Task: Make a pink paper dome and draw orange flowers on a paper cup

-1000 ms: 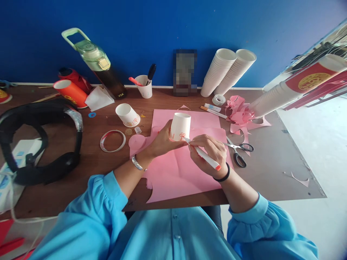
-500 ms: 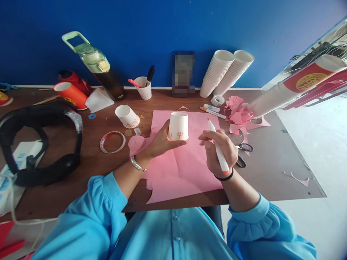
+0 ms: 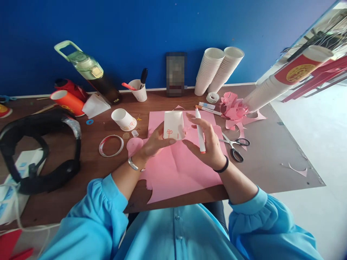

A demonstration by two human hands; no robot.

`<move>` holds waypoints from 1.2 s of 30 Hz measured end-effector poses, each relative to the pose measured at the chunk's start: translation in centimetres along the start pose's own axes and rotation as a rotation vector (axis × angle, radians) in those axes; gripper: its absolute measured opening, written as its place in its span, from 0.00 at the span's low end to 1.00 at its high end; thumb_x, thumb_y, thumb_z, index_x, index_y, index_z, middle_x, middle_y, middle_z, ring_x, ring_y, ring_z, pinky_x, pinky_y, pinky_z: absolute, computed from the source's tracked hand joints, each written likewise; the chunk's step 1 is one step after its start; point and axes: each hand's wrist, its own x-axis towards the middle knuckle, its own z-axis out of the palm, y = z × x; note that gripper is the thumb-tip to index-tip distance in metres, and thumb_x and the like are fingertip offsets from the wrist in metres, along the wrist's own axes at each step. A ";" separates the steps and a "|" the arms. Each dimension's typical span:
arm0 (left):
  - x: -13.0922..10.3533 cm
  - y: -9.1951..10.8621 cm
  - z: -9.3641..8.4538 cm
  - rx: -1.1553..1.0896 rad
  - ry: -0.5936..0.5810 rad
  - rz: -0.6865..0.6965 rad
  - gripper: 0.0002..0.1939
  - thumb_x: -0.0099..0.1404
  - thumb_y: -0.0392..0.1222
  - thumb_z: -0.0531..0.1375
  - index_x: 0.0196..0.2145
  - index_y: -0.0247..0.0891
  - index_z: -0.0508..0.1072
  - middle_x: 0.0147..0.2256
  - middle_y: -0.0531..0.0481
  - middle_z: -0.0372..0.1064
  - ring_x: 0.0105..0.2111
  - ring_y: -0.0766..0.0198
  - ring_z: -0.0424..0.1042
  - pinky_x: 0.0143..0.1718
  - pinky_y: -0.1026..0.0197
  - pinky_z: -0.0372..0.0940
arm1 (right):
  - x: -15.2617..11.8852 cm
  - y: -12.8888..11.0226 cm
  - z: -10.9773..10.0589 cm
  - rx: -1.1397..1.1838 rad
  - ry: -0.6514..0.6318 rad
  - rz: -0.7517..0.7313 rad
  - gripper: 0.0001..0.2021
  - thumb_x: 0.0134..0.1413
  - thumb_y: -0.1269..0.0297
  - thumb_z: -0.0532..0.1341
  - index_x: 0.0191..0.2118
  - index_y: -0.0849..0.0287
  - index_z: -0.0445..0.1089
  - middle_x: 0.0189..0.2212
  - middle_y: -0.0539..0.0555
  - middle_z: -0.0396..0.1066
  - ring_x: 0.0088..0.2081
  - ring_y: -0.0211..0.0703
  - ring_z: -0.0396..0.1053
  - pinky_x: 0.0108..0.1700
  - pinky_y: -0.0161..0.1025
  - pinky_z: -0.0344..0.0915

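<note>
Head view, left hand (image 3: 154,141): fingers clamped on an upturned white paper cup (image 3: 174,125), held just above the pink paper sheet (image 3: 179,169); a small red drawing faces the wearer.
Head view, right hand (image 3: 207,144): fingers closed around a white marker (image 3: 200,131), held nearly upright just right of the cup, not touching it.
Head view, counter (image 3: 67,180): brown surface carrying the pink sheet, which lies in front of the wearer.
Head view, right of the sheet: scissors (image 3: 234,146) lying flat; pink paper scraps (image 3: 233,108) beyond them.
Head view, left of the sheet: a second paper cup (image 3: 123,119) on its side, a tape ring (image 3: 111,145) near it.
Head view, rear edge: two leaning stacks of white cups (image 3: 217,70) against the blue wall.
</note>
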 end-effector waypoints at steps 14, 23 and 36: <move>0.1 0.4 -0.1 0.011 -0.118 -0.020 0.41 0.53 0.63 0.70 0.60 0.45 0.68 0.52 0.41 0.73 0.55 0.44 0.72 0.51 0.45 0.71 | 0.3 1.1 0.5 -0.059 -0.001 -0.115 0.31 0.55 0.60 0.71 0.60 0.53 0.58 0.58 0.67 0.69 0.59 0.61 0.68 0.57 0.61 0.69; 0.2 0.0 0.2 0.042 -0.026 -0.025 0.37 0.52 0.51 0.74 0.58 0.45 0.70 0.56 0.42 0.72 0.57 0.44 0.71 0.55 0.43 0.70 | 0.2 1.4 0.7 -0.092 -0.036 -0.146 0.33 0.57 0.57 0.70 0.62 0.49 0.55 0.61 0.64 0.67 0.62 0.61 0.66 0.60 0.62 0.67; -0.1 0.7 -0.5 -0.542 -0.069 -0.050 0.34 0.50 0.52 0.72 0.53 0.36 0.74 0.58 0.35 0.73 0.65 0.35 0.63 0.66 0.35 0.59 | -1.0 2.5 2.5 0.179 0.108 0.206 0.22 0.62 0.58 0.66 0.57 0.48 0.59 0.58 0.59 0.68 0.45 0.47 0.76 0.43 0.49 0.78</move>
